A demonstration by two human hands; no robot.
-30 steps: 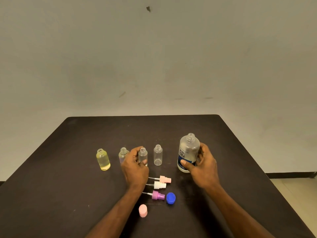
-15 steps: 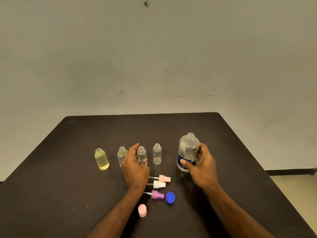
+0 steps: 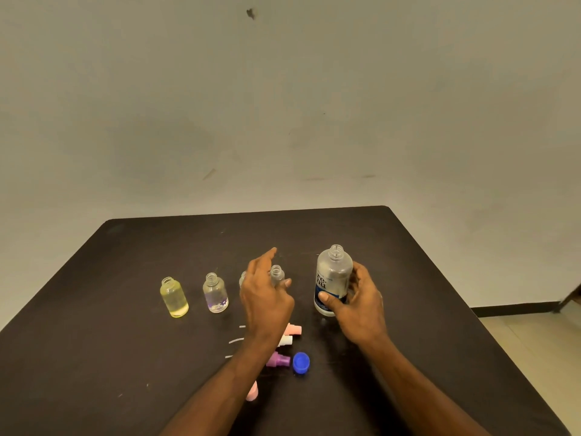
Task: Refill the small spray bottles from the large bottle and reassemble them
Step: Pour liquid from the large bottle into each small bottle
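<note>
The large clear bottle (image 3: 333, 275) with a blue-and-white label stands uncapped right of centre, and my right hand (image 3: 358, 306) grips its lower half. Four small open bottles stand in a row: a yellow-filled one (image 3: 174, 298), one with purple at its bottom (image 3: 215, 294), a third (image 3: 243, 275) mostly hidden by my left hand (image 3: 267, 297), and a fourth (image 3: 277, 273). My left hand reaches around the fourth bottle with fingers spread, thumb on its right side. Pink (image 3: 294, 329), white (image 3: 286, 340) and purple (image 3: 278, 360) spray heads lie under my left forearm.
A blue cap (image 3: 301, 362) lies beside the purple spray head. A pink cap (image 3: 252, 393) lies nearer me, partly under my left forearm. Everything sits on a dark table (image 3: 408, 309) against a plain wall, with floor visible at the right.
My left hand left the third small bottle and moved right, with its fingers spreading around the fourth one. The right hand stays on the large bottle.
</note>
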